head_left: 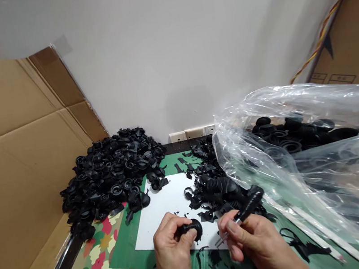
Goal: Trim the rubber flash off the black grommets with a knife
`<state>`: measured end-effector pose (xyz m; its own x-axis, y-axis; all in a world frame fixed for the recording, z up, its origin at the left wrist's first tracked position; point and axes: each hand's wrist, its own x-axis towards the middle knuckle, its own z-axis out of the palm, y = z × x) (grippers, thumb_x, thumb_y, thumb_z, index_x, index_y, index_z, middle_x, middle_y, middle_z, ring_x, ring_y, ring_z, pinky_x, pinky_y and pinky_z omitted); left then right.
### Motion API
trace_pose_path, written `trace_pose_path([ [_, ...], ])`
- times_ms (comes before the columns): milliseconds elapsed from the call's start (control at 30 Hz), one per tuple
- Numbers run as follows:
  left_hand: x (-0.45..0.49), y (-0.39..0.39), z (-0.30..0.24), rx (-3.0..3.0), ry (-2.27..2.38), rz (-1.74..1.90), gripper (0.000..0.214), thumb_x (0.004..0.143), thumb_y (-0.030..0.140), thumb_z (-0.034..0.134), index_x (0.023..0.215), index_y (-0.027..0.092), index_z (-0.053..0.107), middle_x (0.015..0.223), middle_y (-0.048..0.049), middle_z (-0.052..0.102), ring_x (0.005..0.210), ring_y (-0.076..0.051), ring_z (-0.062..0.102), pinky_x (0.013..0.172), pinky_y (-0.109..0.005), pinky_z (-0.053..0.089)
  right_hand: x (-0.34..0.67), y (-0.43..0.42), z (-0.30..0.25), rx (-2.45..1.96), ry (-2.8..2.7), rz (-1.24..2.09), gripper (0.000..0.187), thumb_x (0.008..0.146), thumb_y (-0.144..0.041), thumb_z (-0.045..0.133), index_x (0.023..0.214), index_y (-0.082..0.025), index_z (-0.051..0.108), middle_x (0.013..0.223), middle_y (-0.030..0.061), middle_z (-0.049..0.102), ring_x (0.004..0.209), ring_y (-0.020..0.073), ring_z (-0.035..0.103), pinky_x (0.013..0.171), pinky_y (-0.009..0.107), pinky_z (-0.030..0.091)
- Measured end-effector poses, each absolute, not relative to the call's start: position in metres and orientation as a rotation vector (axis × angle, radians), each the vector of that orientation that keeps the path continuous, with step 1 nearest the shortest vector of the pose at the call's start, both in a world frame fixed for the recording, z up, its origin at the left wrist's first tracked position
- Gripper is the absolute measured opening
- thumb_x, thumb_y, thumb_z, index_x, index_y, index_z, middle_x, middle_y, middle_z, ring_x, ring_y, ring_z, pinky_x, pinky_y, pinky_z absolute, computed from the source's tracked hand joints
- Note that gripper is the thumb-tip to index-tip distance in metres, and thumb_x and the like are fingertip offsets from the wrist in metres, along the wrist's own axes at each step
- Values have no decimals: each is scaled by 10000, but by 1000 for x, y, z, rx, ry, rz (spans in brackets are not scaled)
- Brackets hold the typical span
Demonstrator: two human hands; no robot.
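Observation:
Between the thumb and fingers of my left hand [172, 249] is a small round black rubber part [197, 229], pinched over the white sheet [162, 200]. My right hand [255, 236] grips a tool with a thick black handle [252, 203]. Its slim metal end points down and left, apart from the rubber part; the exact kind of tool is unclear. Black scraps [212, 256] lie on the green mat just below the hands. Behind my right hand sits a heap of black ribbed rubber pieces and trimmings [220, 187].
A big pile of black rubber parts [113, 172] leans toward a cardboard wall [22, 155] on the left. At right, a clear plastic bag [335, 169] holds more black parts [278, 134]. Wall sockets [195, 133] are at the back. Patterned cloth [101, 265] shows beside the green mat [126, 252].

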<state>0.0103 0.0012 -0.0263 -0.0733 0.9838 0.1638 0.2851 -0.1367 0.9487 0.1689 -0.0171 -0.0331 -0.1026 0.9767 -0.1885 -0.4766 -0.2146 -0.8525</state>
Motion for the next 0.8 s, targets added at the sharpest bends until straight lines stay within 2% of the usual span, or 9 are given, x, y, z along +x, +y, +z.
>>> trace_pose_path([
  [100,11,1,-26,1412,1406,1251,65,632,147,646,657,181,696,664,4,544,548,-144,524,465,-225,438,171,-16,-33,-1009,-733,1469,383,655,-522,730,705,-156,625,497,7,605,488,148,532,510,252,396],
  [267,13,0,-25,1469,1399,1319,82,608,129,658,647,187,702,657,0,563,580,-153,535,497,-225,436,166,-17,-26,-962,-677,1409,343,646,-486,750,686,-173,617,631,3,600,571,187,627,543,290,499],
  [567,14,-2,-25,1571,1373,1325,95,640,117,658,670,201,691,663,8,565,599,-155,536,524,-225,422,170,-15,-27,-902,-722,1371,312,704,-463,715,673,-180,587,757,-2,570,638,193,659,570,282,517],
  [800,25,9,-15,1628,1390,1261,159,623,136,685,759,211,719,723,9,598,534,-120,477,490,-223,383,182,-14,-26,-853,-655,1357,313,712,-503,696,711,-200,618,816,36,644,816,250,678,639,303,520],
])
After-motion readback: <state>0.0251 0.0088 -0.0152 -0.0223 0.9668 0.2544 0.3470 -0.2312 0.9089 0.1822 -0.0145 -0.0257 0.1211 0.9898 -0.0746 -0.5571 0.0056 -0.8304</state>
